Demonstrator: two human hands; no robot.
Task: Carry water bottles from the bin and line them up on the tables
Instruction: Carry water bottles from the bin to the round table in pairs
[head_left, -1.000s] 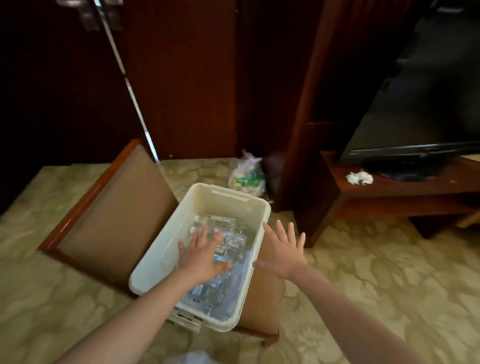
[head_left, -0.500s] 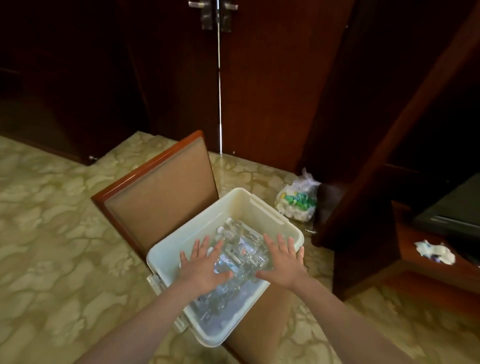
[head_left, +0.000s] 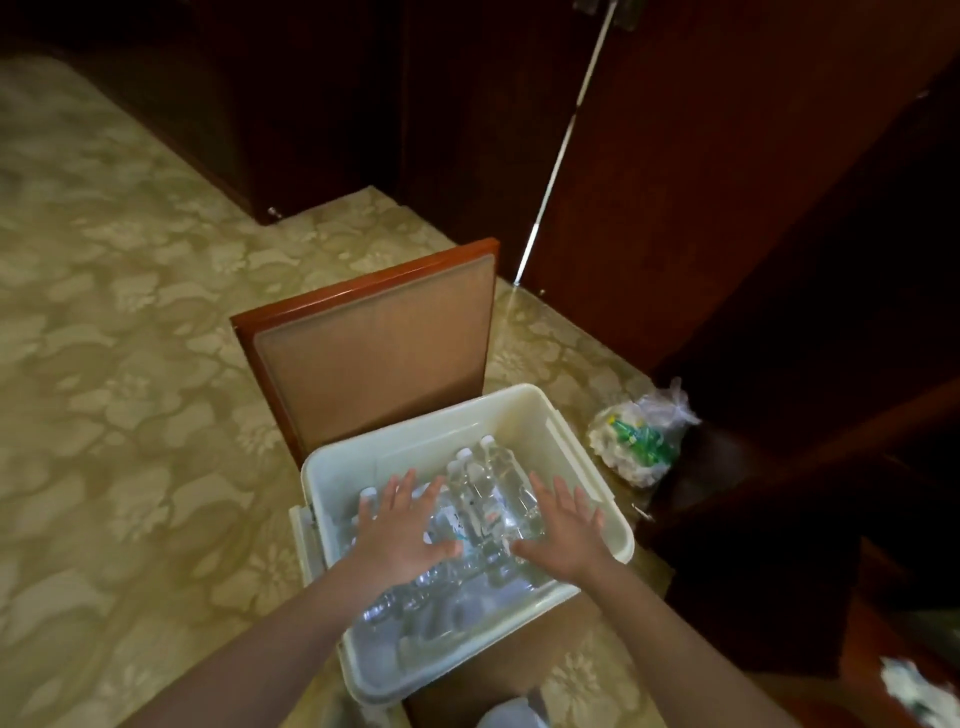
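Clear plastic bottles (head_left: 480, 478) | cream rectangular bin (head_left: 524, 415) | left hand (head_left: 405, 532), right hand (head_left: 565, 530) splayed, grasping nothing

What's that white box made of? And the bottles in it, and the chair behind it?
The bin looks like cream plastic: smooth, slightly glossy, with rounded moulded corners. The bottles seem clear thin plastic with white caps; you see through them. The chair has a shiny reddish wood frame around a matte tan panel, probably fabric.
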